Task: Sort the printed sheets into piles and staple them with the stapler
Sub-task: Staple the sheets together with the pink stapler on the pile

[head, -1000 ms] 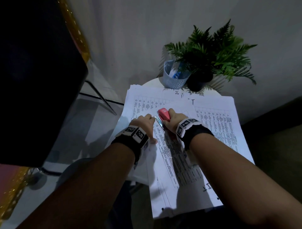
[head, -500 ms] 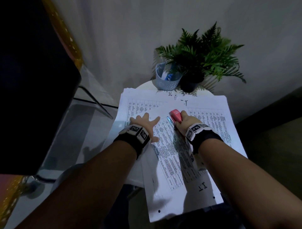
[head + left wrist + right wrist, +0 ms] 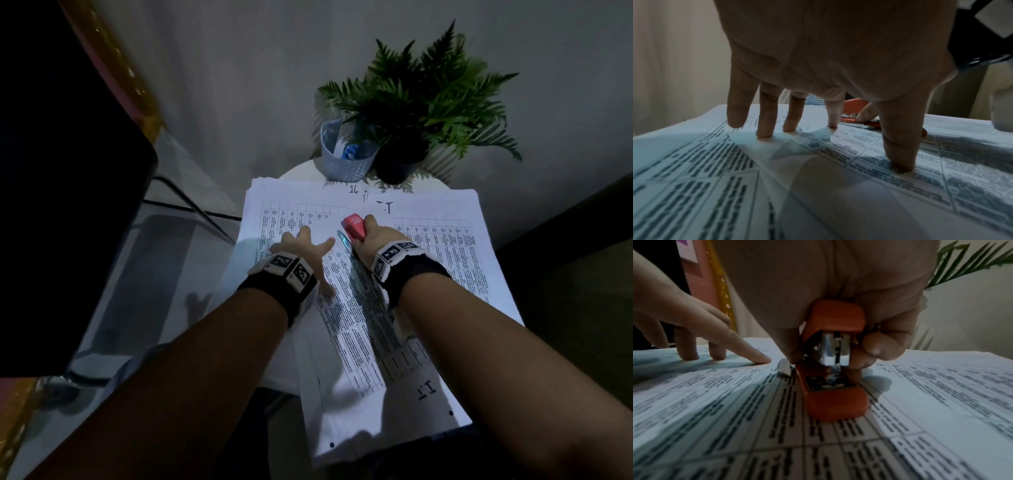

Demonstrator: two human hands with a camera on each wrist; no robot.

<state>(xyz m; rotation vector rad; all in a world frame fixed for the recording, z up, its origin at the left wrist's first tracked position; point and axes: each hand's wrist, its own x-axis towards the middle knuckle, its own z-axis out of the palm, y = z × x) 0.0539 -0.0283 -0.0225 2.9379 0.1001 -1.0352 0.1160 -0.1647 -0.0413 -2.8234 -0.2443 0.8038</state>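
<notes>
Now: stapler down on the sheets

Leftmost, the left hand [image 3: 301,248] spreads its fingers [image 3: 766,113] wide and straight, tips pressing the printed sheets [image 3: 356,325]. Just right of it, the right hand [image 3: 371,241] grips the red stapler [image 3: 835,363], fingers curled round its sides, base resting on the top sheet. Behind the sheets on the round surface [image 3: 298,173] stand a basket [image 3: 344,164] and a fern [image 3: 421,102].

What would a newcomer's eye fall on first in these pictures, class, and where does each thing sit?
The red stapler stands out first, gripped by the right hand at the middle of the printed sheets. Beside it, the left hand spreads its fingers flat on the paper. Behind the sheets, a green fern and a pale basket sit against the wall.
</notes>
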